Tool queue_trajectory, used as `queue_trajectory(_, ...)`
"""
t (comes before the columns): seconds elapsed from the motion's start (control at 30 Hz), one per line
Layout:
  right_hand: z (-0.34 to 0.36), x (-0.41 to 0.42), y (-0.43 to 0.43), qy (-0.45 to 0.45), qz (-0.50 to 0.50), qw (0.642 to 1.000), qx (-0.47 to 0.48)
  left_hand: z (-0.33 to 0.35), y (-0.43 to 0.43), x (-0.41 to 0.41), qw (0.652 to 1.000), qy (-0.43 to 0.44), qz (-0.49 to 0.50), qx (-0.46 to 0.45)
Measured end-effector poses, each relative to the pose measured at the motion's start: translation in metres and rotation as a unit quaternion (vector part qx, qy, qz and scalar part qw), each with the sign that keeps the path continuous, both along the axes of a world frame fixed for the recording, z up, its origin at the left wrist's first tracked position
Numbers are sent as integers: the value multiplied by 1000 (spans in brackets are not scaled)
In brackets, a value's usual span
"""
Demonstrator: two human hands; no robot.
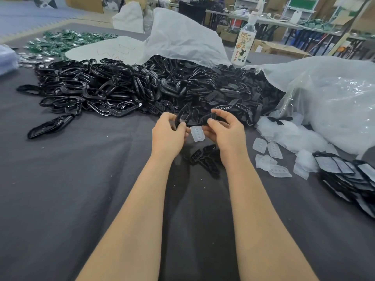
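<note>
Left hand (168,131) gripped the black frame (181,116); right hand (225,130) pinched the vented insert (208,119) and translucent pad (196,134). Holes wanted lining up squarely before pressing.

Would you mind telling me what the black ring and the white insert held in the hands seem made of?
The black ring looks like glossy moulded plastic, like the shiny pile behind. The white insert seems translucent plastic or silicone: milky, matte, three moulded dimples or holes.
</note>
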State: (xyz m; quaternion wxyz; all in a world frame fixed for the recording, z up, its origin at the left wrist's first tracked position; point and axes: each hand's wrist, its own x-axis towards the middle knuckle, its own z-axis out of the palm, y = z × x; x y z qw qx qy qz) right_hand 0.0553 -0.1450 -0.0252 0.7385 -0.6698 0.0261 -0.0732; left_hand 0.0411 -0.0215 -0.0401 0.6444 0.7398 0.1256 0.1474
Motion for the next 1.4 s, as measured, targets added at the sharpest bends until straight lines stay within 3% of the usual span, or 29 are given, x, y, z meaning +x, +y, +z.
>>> queue_trajectory(0.3, -1, 0, 3, -37, -10, 999, -24, -1, 1, 1, 999, -6, -31, 22)
queue_trajectory(0.53, -5, -2, 8, -99, -65, 983, -139, 3, -3, 0, 997, -21, -74, -6)
queue_trajectory(0.77, -7, 1, 11, -42, -87, 994, -43, 5, -5, 0, 993, -13, -89, -74)
queue_trajectory(1.0, -9, 2, 12, -32, -86, 995, -30, 7, -5, -2, 990, -17, -104, -92)
queue_trajectory(1.13, -9, 3, 10, -31, -71, 997, -30, 8, -6, -4, 992, -19, -98, -75)
queue_trajectory(1.4, -11, 2, 9, -31, -49, 990, -125, 5, -4, -3, 998, -10, -41, 56)
